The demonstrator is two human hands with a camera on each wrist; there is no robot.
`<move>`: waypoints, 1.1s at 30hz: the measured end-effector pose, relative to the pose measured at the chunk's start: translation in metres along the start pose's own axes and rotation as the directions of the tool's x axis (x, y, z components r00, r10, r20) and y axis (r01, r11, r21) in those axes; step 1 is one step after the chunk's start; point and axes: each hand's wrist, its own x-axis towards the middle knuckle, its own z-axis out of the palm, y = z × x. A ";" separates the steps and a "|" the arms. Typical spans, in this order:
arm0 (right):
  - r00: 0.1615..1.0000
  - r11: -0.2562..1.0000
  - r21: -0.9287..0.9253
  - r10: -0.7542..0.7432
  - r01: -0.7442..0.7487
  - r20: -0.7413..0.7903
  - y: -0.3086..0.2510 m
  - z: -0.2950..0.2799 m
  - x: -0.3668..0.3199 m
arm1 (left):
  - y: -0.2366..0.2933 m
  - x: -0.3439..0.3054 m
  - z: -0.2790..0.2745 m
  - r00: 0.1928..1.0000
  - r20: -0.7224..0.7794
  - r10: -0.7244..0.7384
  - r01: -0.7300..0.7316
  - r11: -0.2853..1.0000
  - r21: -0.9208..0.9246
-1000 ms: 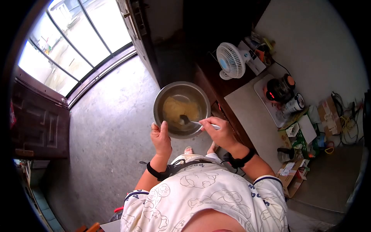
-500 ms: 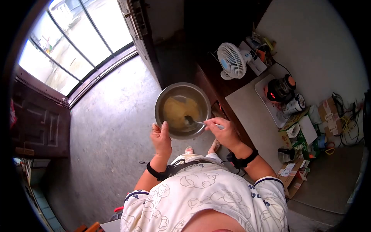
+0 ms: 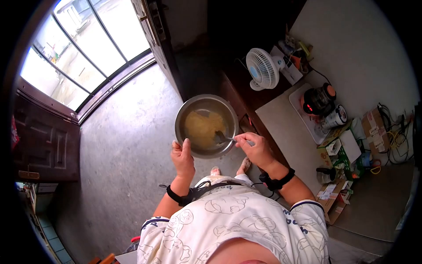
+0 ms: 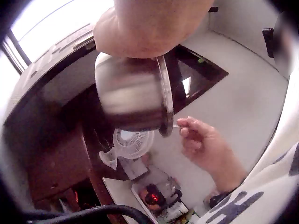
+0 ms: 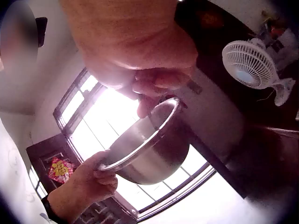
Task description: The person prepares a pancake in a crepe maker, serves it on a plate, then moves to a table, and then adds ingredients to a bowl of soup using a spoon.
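A round stainless steel bowl [image 3: 181,111] is held up in front of the body, above the floor. Inside it lies a yellowish, wet-looking mixture [image 3: 203,124]. My left hand [image 3: 183,159] grips the near left rim, thumb on top and fingers underneath, as the right wrist view also shows. In my right hand [image 3: 256,150] the handle of a metal spoon [image 3: 228,139] is pinched over the near right rim. The spoon's head dips into the mixture's right side. From the left wrist view, the bowl's outer wall [image 4: 131,93] hides the contents.
To the right, a table [image 3: 281,116] carries a tray [image 3: 295,100] with a dark glass appliance [image 3: 317,102], boxes and cables. A white fan [image 3: 262,69] stands farther back. An open door [image 3: 160,48] and a barred glass door [image 3: 83,53] are at left.
The spoon and my right hand have shifted slightly to the right, the spoon's head moving through the mixture toward the bowl's right side. My left hand keeps its grip on the rim.
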 end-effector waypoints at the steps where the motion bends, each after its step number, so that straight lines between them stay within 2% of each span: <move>1: 0.995 0.995 0.012 -0.096 0.096 0.006 -0.006 0.005 0.000 | -0.001 0.001 0.000 1.000 0.002 0.001 -0.001 1.000 0.000; 2: 0.982 0.982 0.024 -0.190 0.190 0.008 -0.011 0.011 -0.001 | -0.002 0.001 0.002 1.000 0.011 -0.006 0.006 1.000 -0.007; 3: 0.982 0.982 0.022 -0.187 0.187 0.003 -0.016 0.017 -0.001 | -0.002 0.001 0.003 1.000 0.023 -0.014 0.015 1.000 -0.015; 5: 0.948 0.948 -0.032 -0.314 0.316 0.053 -0.024 0.032 -0.002 | -0.003 0.001 0.007 0.999 0.031 -0.005 0.006 1.000 -0.022; 7: 0.952 0.951 -0.051 -0.304 0.306 0.042 -0.012 0.039 -0.003 | -0.003 0.004 0.009 0.999 0.030 0.011 -0.010 1.000 -0.029; 9: 0.988 0.988 0.038 -0.151 0.150 0.034 -0.001 0.031 -0.005 | -0.005 0.006 0.008 0.999 -0.032 0.040 -0.042 0.996 -0.073; 10: 0.988 0.988 0.038 -0.151 0.149 0.042 0.002 0.025 -0.005 | -0.003 0.005 0.006 0.999 -0.039 0.038 -0.041 0.996 -0.075; 12: 1.000 0.996 0.090 -0.006 0.003 0.030 0.006 0.015 -0.005 | 0.004 0.004 0.000 1.000 -0.002 0.006 -0.007 0.999 -0.034; 15: 0.998 0.999 0.034 0.038 -0.040 0.052 -0.005 0.006 0.000 | 0.000 0.005 -0.003 1.000 -0.002 -0.003 0.003 1.000 -0.004; 16: 0.998 0.999 0.034 0.037 -0.039 0.051 -0.008 0.010 0.002 | 0.001 0.005 -0.002 1.000 -0.001 -0.003 0.003 1.000 -0.003; 18: 0.995 0.987 0.133 -0.095 0.089 0.043 -0.016 0.025 0.005 | 0.001 0.005 0.002 1.000 0.004 -0.014 0.014 1.000 -0.007; 21: 0.990 0.991 0.053 -0.123 0.120 0.074 -0.024 0.036 0.011 | -0.002 0.005 0.003 1.000 0.010 0.005 -0.005 1.000 -0.006; 22: 0.995 0.989 0.133 -0.071 0.062 0.064 -0.019 0.039 0.009 | -0.001 0.005 0.004 1.000 0.010 0.010 -0.009 1.000 -0.007; 24: 0.998 0.992 0.118 -0.045 0.039 0.052 -0.007 0.031 0.007 | 0.003 0.005 0.004 1.000 -0.027 0.002 -0.004 0.997 -0.077; 27: 1.000 0.988 0.151 0.013 -0.017 0.026 0.008 0.018 0.003 | 0.004 0.006 -0.004 0.999 -0.036 0.020 -0.022 0.998 -0.053; 29: 1.000 1.000 -0.012 -0.015 0.015 0.002 -0.002 0.007 0.004 | 0.001 0.006 -0.007 1.000 -0.024 0.011 -0.012 0.999 -0.047; 31: 1.000 0.999 -0.025 -0.026 0.026 -0.008 -0.010 0.007 0.004 | -0.002 0.007 -0.007 1.000 -0.006 0.008 -0.008 0.999 -0.044; 33: 0.980 0.981 0.043 -0.192 0.190 0.054 -0.022 0.016 0.002 | -0.003 0.006 -0.003 1.000 0.010 -0.010 0.010 0.999 -0.038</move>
